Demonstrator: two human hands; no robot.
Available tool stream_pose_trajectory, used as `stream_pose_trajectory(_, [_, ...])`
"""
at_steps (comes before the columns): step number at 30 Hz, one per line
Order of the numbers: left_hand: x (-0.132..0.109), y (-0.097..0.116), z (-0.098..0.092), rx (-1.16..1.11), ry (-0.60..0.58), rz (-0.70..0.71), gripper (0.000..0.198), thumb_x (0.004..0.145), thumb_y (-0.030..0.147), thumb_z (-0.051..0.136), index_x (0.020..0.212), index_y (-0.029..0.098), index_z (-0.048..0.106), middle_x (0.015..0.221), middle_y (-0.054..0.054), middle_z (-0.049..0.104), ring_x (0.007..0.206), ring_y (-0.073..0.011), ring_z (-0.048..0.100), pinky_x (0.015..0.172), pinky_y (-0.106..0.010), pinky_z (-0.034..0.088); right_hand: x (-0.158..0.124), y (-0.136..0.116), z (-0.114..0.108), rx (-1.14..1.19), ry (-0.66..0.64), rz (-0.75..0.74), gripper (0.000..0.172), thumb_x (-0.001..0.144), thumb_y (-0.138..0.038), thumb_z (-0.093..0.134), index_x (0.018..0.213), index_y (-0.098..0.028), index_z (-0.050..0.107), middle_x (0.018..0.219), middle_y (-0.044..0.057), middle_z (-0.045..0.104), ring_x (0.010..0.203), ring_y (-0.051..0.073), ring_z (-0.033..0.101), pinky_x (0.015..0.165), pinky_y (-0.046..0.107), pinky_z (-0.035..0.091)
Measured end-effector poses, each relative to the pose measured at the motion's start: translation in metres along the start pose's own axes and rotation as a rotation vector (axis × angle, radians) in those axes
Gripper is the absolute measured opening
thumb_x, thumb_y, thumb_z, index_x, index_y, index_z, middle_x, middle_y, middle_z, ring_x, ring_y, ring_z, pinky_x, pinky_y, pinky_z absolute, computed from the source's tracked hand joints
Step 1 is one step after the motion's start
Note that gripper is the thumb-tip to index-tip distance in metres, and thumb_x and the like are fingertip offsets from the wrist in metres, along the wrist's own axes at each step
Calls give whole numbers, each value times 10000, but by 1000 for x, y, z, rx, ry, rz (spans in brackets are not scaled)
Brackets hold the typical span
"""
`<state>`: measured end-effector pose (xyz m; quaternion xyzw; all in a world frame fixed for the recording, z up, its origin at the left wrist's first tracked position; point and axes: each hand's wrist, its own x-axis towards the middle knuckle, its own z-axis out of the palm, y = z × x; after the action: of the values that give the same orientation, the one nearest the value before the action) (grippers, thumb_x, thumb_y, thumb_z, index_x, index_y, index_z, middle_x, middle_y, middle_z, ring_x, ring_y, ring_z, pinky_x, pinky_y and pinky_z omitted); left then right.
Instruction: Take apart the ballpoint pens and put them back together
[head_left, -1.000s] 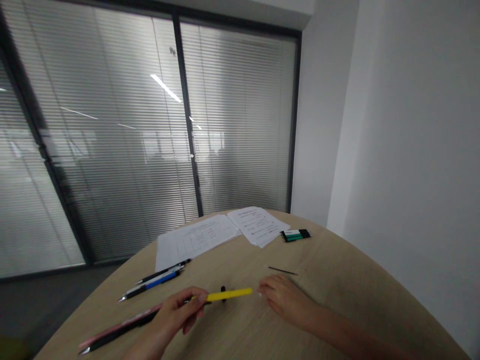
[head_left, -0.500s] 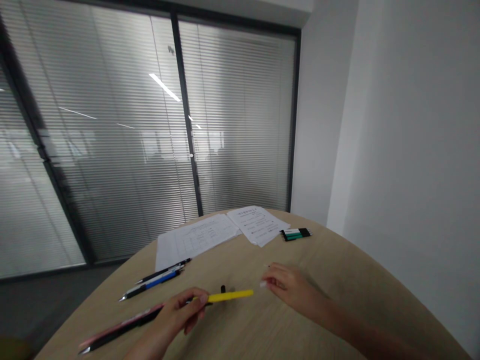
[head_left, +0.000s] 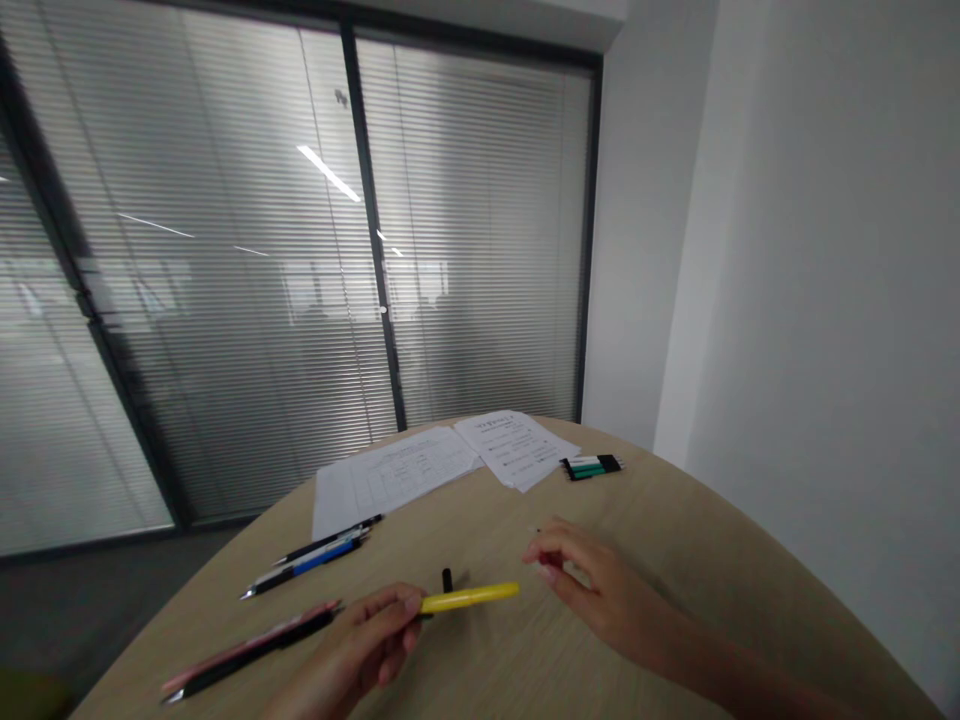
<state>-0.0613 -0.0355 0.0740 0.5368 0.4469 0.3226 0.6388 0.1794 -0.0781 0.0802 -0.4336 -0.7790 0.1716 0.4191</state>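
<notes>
My left hand (head_left: 367,640) is closed on the near end of a yellow pen barrel (head_left: 471,597), which it holds level just above the wooden table (head_left: 675,540), pointing right. My right hand (head_left: 592,585) hovers right of the barrel's tip with thumb and fingers pinched on a thin dark refill rod (head_left: 535,531). Only the rod's end shows past the fingertips. A small black pen part (head_left: 447,579) stands on the table behind the yellow barrel.
A blue pen and a black pen (head_left: 319,556) lie at the left. A pink pen and a black pen (head_left: 247,650) lie nearer me. Printed sheets (head_left: 420,468) and green and black markers (head_left: 592,467) sit at the far side. A white wall stands on the right.
My right hand moved to the thin dark rod on the table, pinched it and lifted it. My left hand shifted the yellow barrel slightly right and toward me.
</notes>
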Motion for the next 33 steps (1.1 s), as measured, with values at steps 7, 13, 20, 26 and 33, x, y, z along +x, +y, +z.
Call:
stream_pose_trajectory(7, [-3, 0, 1, -9, -24, 36, 341, 618, 464, 638, 547, 155, 513, 508, 61, 448, 426, -42, 317, 427, -179, 189, 0, -5, 1, -23, 69, 144, 72, 746, -206, 533, 754, -189, 602, 715, 3, 624, 697, 126, 566, 671, 236, 428])
stream_pose_trajectory(13, [-1, 0, 1, -80, -30, -10, 351, 567, 481, 683, 623, 156, 565, 492, 69, 451, 399, -31, 305, 413, -171, 167, 1, -5, 1, -50, 76, 138, 76, 735, -215, 553, 750, -201, 625, 716, 2, 645, 691, 126, 579, 656, 228, 432])
stream_pose_trajectory(20, [-5, -1, 3, -83, -46, -3, 339, 578, 471, 687, 616, 153, 576, 500, 59, 464, 417, -37, 315, 420, -167, 197, 0, -1, 5, -44, 100, 138, 76, 728, -243, 568, 743, -196, 626, 702, 0, 643, 673, 123, 579, 642, 220, 430])
stream_pose_trajectory(26, [-4, -6, 2, -149, -36, -23, 343, 562, 474, 696, 614, 162, 563, 533, 54, 464, 450, -51, 338, 434, -170, 227, -1, -1, 3, -31, 169, 134, 94, 729, -252, 549, 718, -185, 614, 676, 4, 637, 657, 127, 582, 630, 226, 432])
stream_pose_trajectory(33, [0, -9, 1, -172, -39, -19, 335, 553, 456, 708, 594, 163, 548, 515, 61, 456, 422, -41, 308, 421, -170, 202, -2, -2, 4, -37, 145, 101, 76, 734, -222, 548, 730, -192, 618, 692, -2, 642, 666, 119, 581, 647, 223, 425])
